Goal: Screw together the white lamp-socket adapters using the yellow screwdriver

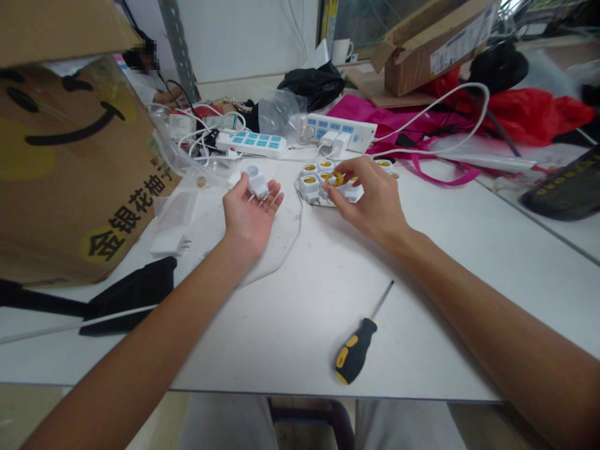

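My left hand [250, 215] is turned palm up, its thumb and fingers around a white plastic piece [254, 179] with rounded openings. My right hand [372, 197] pinches a small gold-yellow ring [335, 179] between thumb and forefinger. The ring is held over a group of white round-cupped pieces [310, 181] with gold-coloured insides, partly hidden behind that hand. Closer to the table's front edge lies a black and yellow screwdriver [356, 350], apart from both hands, its tip pointing away from me.
A large cardboard box [70, 169] stands at the left. Power strips [257, 143] with tangled white cables lie at the back. A white plug adapter [169, 244] and a black flat object [134, 294] rest by the box. Another person [145, 75] is at the back left.
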A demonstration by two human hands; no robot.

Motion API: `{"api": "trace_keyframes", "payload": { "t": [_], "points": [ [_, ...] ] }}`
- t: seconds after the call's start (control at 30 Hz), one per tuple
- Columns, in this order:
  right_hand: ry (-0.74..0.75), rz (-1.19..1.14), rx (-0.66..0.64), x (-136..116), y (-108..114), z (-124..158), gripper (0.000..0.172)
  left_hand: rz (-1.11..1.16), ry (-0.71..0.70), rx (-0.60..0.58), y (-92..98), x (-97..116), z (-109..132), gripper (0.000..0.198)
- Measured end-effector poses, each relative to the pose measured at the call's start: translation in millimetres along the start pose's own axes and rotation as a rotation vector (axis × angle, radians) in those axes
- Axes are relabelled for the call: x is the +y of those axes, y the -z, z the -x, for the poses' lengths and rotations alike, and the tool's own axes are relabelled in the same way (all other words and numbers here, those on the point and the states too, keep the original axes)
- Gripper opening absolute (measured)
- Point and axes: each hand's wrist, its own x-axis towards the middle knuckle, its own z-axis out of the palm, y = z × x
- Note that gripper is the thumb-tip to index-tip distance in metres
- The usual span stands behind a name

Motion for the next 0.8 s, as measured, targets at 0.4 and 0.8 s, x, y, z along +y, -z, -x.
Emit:
{"api": "trace_keyframes", "payload": {
  "t": [0.4, 0.8],
  "points": [
    [0.006, 0.012, 0.026, 1, 0, 0, 0.023, -0.016, 0.011, -0.025, 1.3, -2, 1, 0.024],
    [0.109, -0.037, 0.059, -20, 0, -2, 0.021, -0.166, 0.165, -0.232, 1.3, -24, 13, 0.017]
  ]
}}
